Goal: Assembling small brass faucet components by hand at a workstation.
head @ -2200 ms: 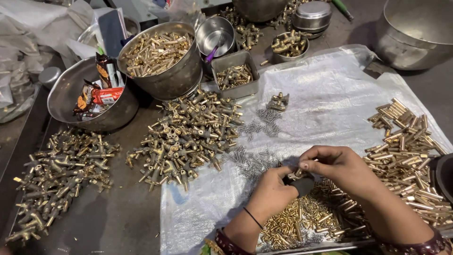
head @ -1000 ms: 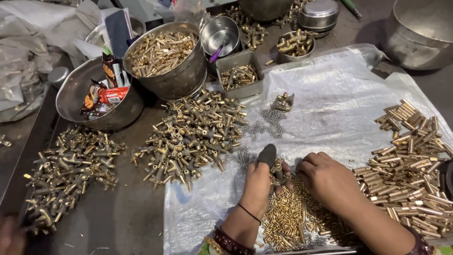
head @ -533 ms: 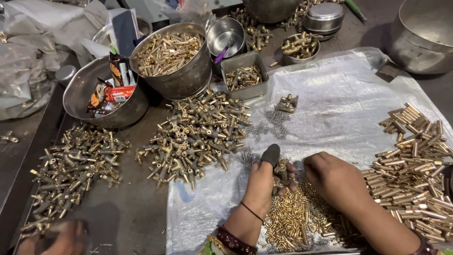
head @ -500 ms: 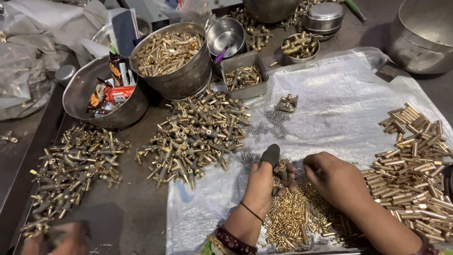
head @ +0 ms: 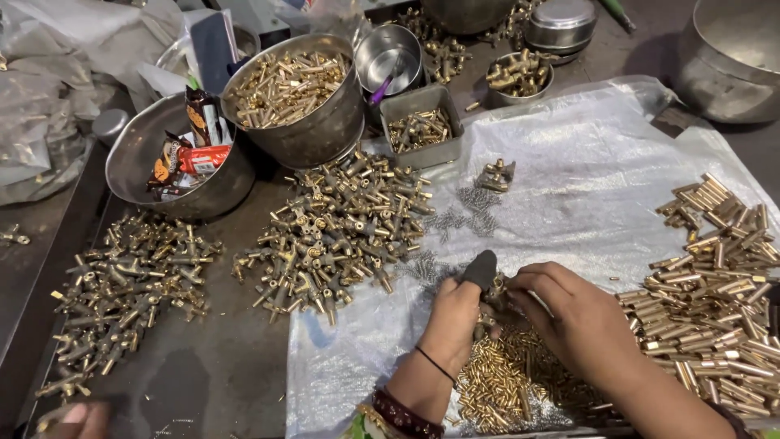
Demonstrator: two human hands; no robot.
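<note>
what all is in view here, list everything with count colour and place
plastic sheet: one, clear, spread over the right of the table
brass fittings: two heaps, gold, centre and left of the dark table
brass tubes: one heap, gold, right edge of the sheet
small brass pins: one heap, gold, under the hands
springs: loose scatter, grey, middle of the sheet
big bowl: one, steel, full of brass parts, top centre
snack bowl: one, steel, holds wrappers, top left
square tin: one, steel, brass parts inside
pot: one, steel, top right
another person's fingers: bottom left corner
left hand: dark thumb cover, on a small brass piece
right hand: touching the same piece
</note>
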